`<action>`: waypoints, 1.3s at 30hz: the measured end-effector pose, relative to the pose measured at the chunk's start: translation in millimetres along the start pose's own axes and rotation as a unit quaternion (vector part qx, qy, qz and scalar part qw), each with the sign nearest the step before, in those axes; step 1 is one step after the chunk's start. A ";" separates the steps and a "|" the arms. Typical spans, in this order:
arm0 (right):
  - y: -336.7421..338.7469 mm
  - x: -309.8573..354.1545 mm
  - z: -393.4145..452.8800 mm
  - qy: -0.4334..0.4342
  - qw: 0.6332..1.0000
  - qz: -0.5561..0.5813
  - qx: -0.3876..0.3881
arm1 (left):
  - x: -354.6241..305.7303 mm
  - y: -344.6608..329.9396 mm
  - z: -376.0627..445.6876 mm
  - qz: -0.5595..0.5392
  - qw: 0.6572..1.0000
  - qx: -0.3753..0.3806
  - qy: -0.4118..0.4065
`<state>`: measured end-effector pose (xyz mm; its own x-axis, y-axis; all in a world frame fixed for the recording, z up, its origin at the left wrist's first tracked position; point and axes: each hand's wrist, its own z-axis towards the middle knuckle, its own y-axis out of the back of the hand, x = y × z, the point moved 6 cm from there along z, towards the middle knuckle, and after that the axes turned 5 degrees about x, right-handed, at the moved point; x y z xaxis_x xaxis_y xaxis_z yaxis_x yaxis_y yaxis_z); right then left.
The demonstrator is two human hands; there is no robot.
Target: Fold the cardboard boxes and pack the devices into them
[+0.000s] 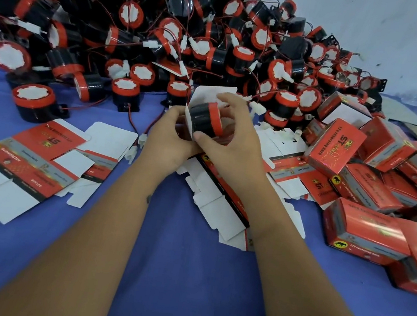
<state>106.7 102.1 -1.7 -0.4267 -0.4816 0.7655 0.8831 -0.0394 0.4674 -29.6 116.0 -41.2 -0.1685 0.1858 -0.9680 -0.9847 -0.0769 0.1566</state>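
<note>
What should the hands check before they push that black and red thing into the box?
1. Device held firmly: the right hand curls round the black and red device. Ok.
2. Box held steady: the left hand grips the half-folded box from below. Ok.
3. Box mouth open: the white flap stands up behind the device, but the opening itself is hidden by the hands. Cannot tell.
4. Device's wire tucked in: the fingers cover where it would hang. Cannot tell.
5. Bottom flaps locked: the underside is hidden. Cannot tell.
6. More boxes ready: flat box blanks lie on the blue cloth. Ok.
</note>
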 end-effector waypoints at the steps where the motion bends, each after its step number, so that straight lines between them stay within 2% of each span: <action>1: 2.7 -1.1 0.4 0.001 1.000 -0.001 -0.019 | 0.0 -0.1 0.2 0.003 1.000 0.000 -0.004; 4: 8.5 0.8 1.7 0.033 0.994 -0.092 -0.045 | -1.6 -2.2 0.0 0.022 1.000 0.010 -0.014; 7: 2.1 4.6 1.8 0.053 0.983 -0.177 -0.010 | -2.0 -3.2 -0.4 0.022 1.000 0.015 -0.011; 11: -2.0 7.9 -1.8 0.080 0.973 -0.216 -0.025 | -1.5 -2.9 -1.5 0.006 1.000 0.008 0.003; 15: -6.5 1.6 -2.6 0.059 0.949 -0.310 -0.025 | -3.0 -4.2 -1.8 0.011 1.000 0.009 0.000; 18: -4.7 4.3 -3.9 0.060 0.959 -0.276 -0.038 | -4.7 -5.5 -3.5 0.008 1.000 0.013 0.004; 21: 13.3 10.8 -5.6 0.068 0.973 -0.165 -0.147 | -6.3 -4.5 -4.0 -0.061 0.998 0.003 0.025; 23: 23.4 9.4 -6.9 0.032 0.979 -0.057 -0.193 | -5.3 -3.3 -3.2 -0.103 0.993 -0.007 0.051; 25: 26.4 9.9 -6.7 0.014 0.983 -0.004 -0.184 | -6.5 -3.5 -3.0 -0.086 0.995 -0.011 0.047; 28: 25.7 11.6 -2.5 0.006 0.992 0.039 -0.120 | -7.8 -6.7 -3.1 -0.007 1.000 -0.010 0.011; 32: 19.7 12.8 1.3 -0.037 0.991 0.118 -0.052 | -6.1 -10.9 -2.4 -0.015 0.999 0.028 0.022; 39: 27.4 13.1 1.5 -0.038 0.992 0.036 -0.116 | -5.8 -11.9 -2.3 -0.028 0.998 0.039 0.040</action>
<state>125.0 96.0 21.9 -0.3661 -0.4238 0.8285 0.9294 -0.2113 0.3027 -16.8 113.6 -37.8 -0.1110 0.1082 -0.9879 -0.9936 0.0078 0.1125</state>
